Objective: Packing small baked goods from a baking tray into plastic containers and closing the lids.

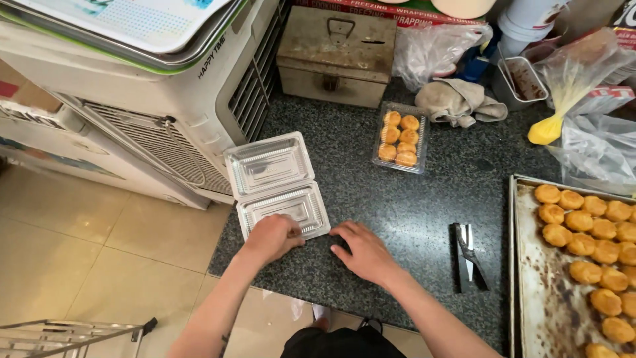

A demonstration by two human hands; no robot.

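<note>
Empty clear clamshell box (277, 187) lying open at counter's (397, 205) left edge.
Left hand (270, 238) is pinching its near rim; right hand (363, 252) is resting flat, fingers spread. Filled pastry box (400, 138), stapler (468, 257) and baking tray (530, 292) are sitting apart.

The baking tray (523, 265) and its puffs (596, 252) run off the right and bottom edges, the left hand (271, 238) covers the open clear box's (281, 189) near rim, and the piping bag's (570, 86) top is cut off.
</note>
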